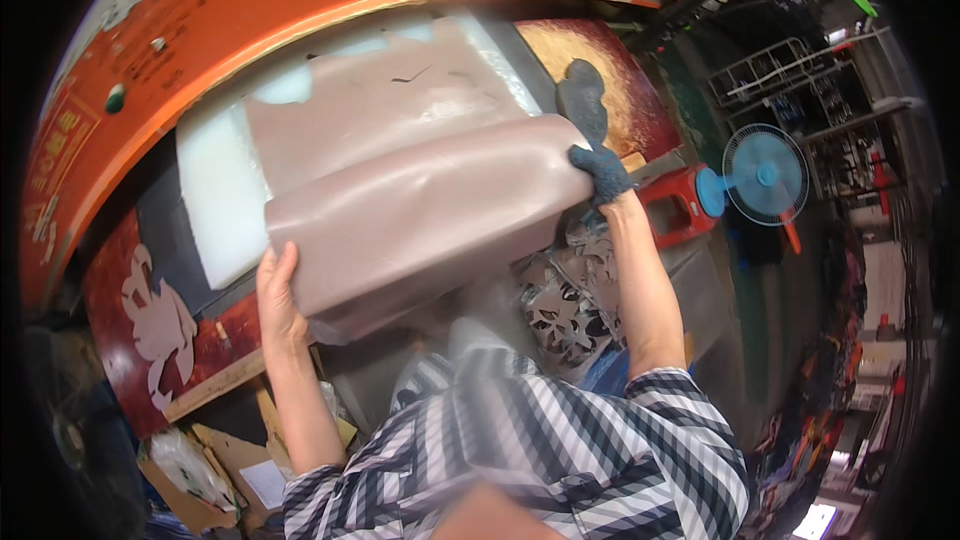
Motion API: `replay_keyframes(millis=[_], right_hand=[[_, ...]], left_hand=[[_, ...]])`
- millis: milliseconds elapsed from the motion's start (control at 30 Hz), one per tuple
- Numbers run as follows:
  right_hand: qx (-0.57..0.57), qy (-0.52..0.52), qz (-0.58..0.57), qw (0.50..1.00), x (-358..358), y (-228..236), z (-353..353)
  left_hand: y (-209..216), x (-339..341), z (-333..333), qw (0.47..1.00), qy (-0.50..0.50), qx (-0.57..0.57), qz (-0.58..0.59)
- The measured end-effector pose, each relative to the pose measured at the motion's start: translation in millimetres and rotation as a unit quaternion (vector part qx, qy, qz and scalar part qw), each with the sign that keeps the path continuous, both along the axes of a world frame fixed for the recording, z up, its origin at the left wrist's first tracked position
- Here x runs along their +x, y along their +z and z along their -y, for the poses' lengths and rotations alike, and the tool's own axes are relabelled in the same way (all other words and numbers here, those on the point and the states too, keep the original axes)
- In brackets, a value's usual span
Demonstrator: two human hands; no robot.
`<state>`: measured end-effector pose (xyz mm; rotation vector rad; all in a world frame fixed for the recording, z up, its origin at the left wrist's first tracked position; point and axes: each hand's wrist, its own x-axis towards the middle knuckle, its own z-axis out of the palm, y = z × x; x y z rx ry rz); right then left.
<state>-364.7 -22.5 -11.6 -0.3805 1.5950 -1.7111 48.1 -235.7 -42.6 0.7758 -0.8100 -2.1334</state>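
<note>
Grips the brown sheet (pixel 430 215) at its near left corner with the bare left hand (pixel 281 292). Grips the same sheet at its right end with the right hand (pixel 602 175), gloved in dark knit. Holds the hands well apart, both clamped on the sheet. Locate the sheet mid-counter (pixel 108 305): flat on a white pad (pixel 212 205) at the far side, raised in a broad fold toward the near edge. Note notches along its far edge. Find brown cutouts (pixel 158 325) at the counter's left end, dark cutouts (pixel 582 100) near its far right corner, and an orange beam (pixel 330 10) along its far edge.
</note>
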Motion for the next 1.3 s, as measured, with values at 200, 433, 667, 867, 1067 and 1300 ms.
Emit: replay_keyframes(millis=[200,433,667,867,1067,1300], right_hand=[[-0.013,-0.056,-0.066,0.996,-39,-19,51],[0.255,-0.140,-0.382,0.877,-109,-25,35],[0.519,-0.002,-0.421,0.744,-123,-28,54],[0.571,-0.003,-0.436,0.696,-125,-41,62],[0.384,0.039,-0.446,0.808,-170,-55,58],[0.077,0.103,0.049,0.990,-167,16,31]], left_hand=[[10,-17,14,0.993,0.082,-0.055,0.059],[26,-8,-33,0.983,0.120,-0.077,0.116],[13,-10,-55,0.974,0.151,-0.063,0.154],[-10,-19,-76,0.958,0.186,-0.020,0.215],[-40,-24,-95,0.972,0.191,0.027,0.133],[-41,-27,-97,0.978,0.173,0.033,0.109]])
